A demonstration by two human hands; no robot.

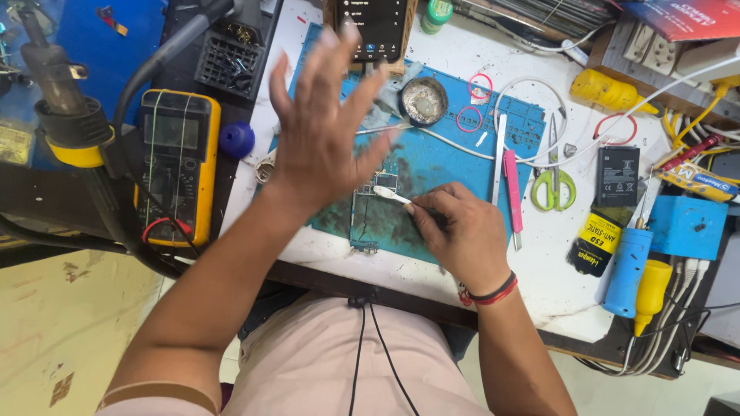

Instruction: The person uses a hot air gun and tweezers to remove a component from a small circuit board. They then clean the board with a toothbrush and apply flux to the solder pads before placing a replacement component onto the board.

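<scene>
My left hand is raised above the blue work mat, fingers spread, holding nothing. My right hand rests on the mat, gripping a small white brush whose tip touches a phone circuit board lying on the dirty part of the mat. The left hand hides part of the board's upper end. A red band circles my right wrist.
A yellow multimeter and a hot-air gun sit at left. A phone stands at the top. A round tin, tweezers, pink tool, green scissors, battery, bottle and blue and yellow tools lie at right.
</scene>
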